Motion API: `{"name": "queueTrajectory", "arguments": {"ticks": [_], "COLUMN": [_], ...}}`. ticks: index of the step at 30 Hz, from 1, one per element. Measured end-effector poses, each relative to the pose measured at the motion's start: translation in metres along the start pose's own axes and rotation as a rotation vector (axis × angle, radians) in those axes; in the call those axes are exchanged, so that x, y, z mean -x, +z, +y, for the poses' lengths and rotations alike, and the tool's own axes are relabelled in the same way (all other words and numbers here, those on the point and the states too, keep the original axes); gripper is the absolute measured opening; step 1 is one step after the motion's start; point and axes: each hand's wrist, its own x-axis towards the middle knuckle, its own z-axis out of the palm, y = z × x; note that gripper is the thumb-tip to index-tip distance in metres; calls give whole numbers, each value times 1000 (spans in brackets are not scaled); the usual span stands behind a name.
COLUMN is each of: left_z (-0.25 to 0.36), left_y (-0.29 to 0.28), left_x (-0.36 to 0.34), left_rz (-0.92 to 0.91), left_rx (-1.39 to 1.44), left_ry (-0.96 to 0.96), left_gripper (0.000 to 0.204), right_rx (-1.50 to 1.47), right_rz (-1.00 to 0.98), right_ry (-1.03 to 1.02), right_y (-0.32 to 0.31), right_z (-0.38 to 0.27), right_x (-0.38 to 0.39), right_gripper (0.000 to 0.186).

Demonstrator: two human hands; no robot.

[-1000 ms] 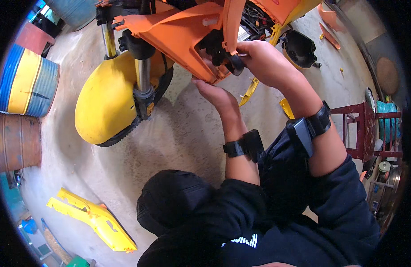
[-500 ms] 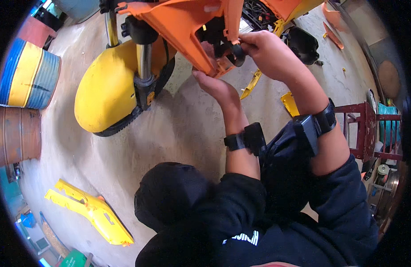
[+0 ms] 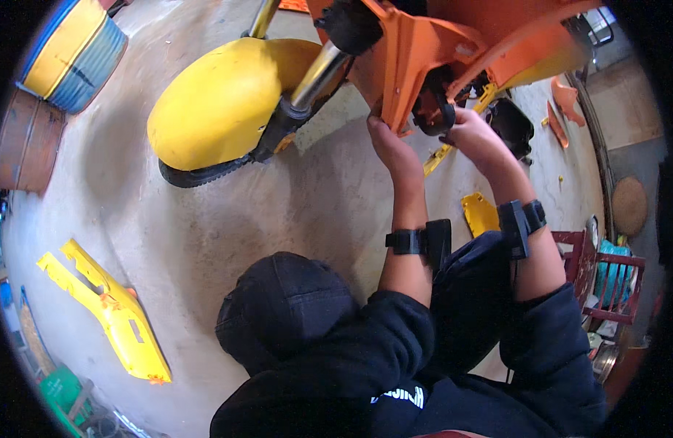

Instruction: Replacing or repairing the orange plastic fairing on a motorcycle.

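Concrete floor point(image 3: 307, 197) of a workshop fills the head view, w/ scooter parts scattered about. Far centre: orange scooter panel point(image 3: 416, 51) hanging over the floor, next to the yellow front fender point(image 3: 219, 102) which sits over the black tyre point(image 3: 205, 171); metal fork tube point(image 3: 314, 73) runs between fender and panel. Left hand point(image 3: 391, 150) is closed on the panel's lower edge, fingers wrapped around it from below. Right hand point(image 3: 475, 135) is just right of it, gripping a black round part point(image 3: 435, 113) tucked under the panel; can't tell exactly what that part is. Both wrists carry black strap bands point(image 3: 416, 239). Person wears dark hoodie, hood point(image 3: 281, 303) near centre. Near left on floor: long yellow trim piece point(image 3: 106, 310). Small yellow piece point(image 3: 481, 213) lies right of the left forearm. Far left: blue-yellow drum point(image 3: 74, 47) and rusty drum point(image 3: 22, 142) beside it. Far right: black bowl-shaped cover point(image 3: 513, 125), orange scraps point(image 3: 562, 98). Right edge: red metal rack point(image 3: 613, 281).
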Motion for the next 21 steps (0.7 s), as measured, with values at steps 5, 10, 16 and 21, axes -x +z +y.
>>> {"name": "queueTrajectory", "arguments": {"ticks": [5, 10, 16, 21], "left_z": [-20, -22, -32, -34], "left_y": [-3, -8, -6, -8], "left_x": [-1, 15, 23, 25], "left_rz": [-13, 50, 20, -26], "left_rx": [71, -372, -45, -245], "left_ry": [-10, -1, 96, 187], "left_gripper": [60, 61, 64, 63], "right_rx": [9, 115, 124, 446], "right_rz": [58, 55, 57, 32], "right_ry": [76, 40, 30, -117], "right_y": [-3, -3, 4, 13], "right_z": [-4, 9, -16, -33], "right_x": [-1, 0, 15, 19], "right_gripper": [14, 8, 20, 35]}}
